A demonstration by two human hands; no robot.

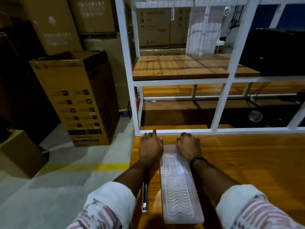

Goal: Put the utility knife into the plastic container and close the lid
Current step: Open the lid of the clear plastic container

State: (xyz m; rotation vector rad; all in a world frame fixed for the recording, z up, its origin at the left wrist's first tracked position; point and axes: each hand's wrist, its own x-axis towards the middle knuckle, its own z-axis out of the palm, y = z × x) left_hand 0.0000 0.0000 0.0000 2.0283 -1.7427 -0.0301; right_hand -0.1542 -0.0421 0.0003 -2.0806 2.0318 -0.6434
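A long translucent plastic container (179, 187) with a wavy ribbed lid lies lengthwise on the wooden table (247, 162); the lid sits flat on it. My right hand (189, 146) rests on its far right corner with the fingers curled over the far end. My left hand (151, 147) lies flat on the table beside the far left corner, fingers apart and holding nothing. The utility knife (144, 198), thin, dark and silver, lies along the table's left edge, left of the container, partly hidden under my left forearm.
A white metal shelf frame (178, 132) with wooden boards stands right behind my hands. Cardboard boxes (77, 96) stand on the floor to the left, beyond a yellow floor line (82, 166). A dark box (277, 52) sits on the shelf at the right.
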